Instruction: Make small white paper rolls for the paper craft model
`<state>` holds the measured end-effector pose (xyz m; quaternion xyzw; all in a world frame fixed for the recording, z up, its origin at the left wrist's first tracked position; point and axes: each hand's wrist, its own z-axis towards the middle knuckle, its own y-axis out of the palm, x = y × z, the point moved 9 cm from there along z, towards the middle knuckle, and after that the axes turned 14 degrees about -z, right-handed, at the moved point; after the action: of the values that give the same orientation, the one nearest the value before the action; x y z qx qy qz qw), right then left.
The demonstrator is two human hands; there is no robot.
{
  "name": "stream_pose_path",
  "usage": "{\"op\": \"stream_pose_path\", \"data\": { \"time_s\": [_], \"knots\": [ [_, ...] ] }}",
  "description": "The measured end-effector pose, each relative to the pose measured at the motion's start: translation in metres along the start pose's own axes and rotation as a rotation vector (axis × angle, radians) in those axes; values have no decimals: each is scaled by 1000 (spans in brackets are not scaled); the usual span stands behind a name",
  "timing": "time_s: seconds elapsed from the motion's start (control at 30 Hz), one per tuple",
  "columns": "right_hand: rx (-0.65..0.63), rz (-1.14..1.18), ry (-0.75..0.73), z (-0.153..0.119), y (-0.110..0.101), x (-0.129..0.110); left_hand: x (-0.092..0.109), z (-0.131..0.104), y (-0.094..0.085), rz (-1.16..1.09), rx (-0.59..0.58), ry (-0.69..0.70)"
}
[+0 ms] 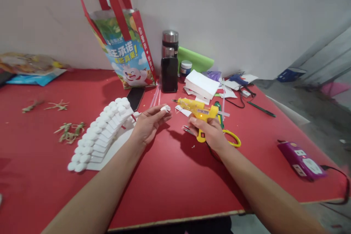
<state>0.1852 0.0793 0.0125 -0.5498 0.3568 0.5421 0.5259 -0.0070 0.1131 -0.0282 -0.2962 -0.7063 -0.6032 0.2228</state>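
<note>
My left hand pinches a small white piece, rounded like the ones on the model beside it; its material I cannot make out. My right hand is wrapped round the handle of a yellow hot glue gun, with a small orange light lit on its body. The gun's nozzle points left at the white piece, a short gap apart. A clear glue stick sticks out of its back. Left of my left hand stands a white curved, stepped model edged with rows of white round pieces, partly hidden by my forearm.
Scissors with yellow handles lie behind my right hand. A purple power strip rests at the right. At the back stand a shopping bag, a phone, a thermos and stacked white paper. Straw-coloured knotted bits lie left.
</note>
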Motion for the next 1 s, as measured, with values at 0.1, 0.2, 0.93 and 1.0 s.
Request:
{"op": "stream_pose_path", "data": {
  "time_s": [0.1, 0.2, 0.93, 1.0],
  "knots": [
    [-52, -124, -5, -9, 0, 8, 3, -2, 2, 18, 3, 36],
    [-86, -193, 17, -12, -5, 10, 3, -2, 2, 48, 26, 69],
    [-74, -339, 94, -12, -4, 7, -1, -12, 8, 291, -31, 61],
    [-74, -316, 95, -12, -4, 8, -1, -12, 7, 295, -25, 66]
  ]
}}
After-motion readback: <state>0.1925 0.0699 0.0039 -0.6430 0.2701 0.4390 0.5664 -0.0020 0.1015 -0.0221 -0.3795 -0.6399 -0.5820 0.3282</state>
